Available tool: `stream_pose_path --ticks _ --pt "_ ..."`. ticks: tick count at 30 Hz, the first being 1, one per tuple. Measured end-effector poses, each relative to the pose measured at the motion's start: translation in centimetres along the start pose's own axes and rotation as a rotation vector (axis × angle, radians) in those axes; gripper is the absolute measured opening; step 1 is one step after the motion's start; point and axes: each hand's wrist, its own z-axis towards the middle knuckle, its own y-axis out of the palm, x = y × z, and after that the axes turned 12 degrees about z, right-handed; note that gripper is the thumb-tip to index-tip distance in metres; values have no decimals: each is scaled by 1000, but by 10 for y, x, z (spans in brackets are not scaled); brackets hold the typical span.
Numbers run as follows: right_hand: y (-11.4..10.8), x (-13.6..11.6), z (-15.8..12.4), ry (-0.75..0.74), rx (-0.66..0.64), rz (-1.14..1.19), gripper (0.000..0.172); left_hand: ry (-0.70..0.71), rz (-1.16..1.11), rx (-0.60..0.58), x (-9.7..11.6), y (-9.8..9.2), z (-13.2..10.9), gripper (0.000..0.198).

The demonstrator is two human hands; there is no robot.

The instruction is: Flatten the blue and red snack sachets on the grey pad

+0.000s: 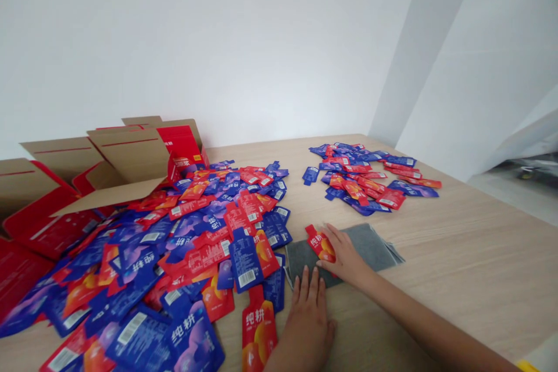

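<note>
A stack of flat grey bags (366, 244) lies on the wooden table. My right hand (344, 256) grips a red pouch (317, 239) with orange fruit printed on it, over the left part of the stack. At the stack's near edge, my left hand (308, 308) rests palm down with its fingers stretched out, holding nothing. Another red pouch (258, 325) lies just left of that hand. A big heap of red and blue pouches (209, 224) spreads to the left of the stack.
Open red cardboard boxes (126, 157) with brown flaps stand at the left and back left. A smaller pile of red and blue pouches (357, 168) lies behind the stack. A white wall (261, 46) borders the table (479, 244).
</note>
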Motion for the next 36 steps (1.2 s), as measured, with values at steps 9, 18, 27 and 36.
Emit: stream_pose_path --ticks 9,18,27,36 --pt "-15 -34 72 159 -181 578 61 -10 -87 -51 4 -19 -4 63" --pt "-17 -108 177 -140 -75 514 57 12 -146 -85 1 -30 -6 63" --pt "-71 50 115 450 310 -152 67 8 -114 -61 0 -19 -5 64" --pt "-105 74 91 487 263 -63 29 -9 3 -59 -4 -5 0 66"
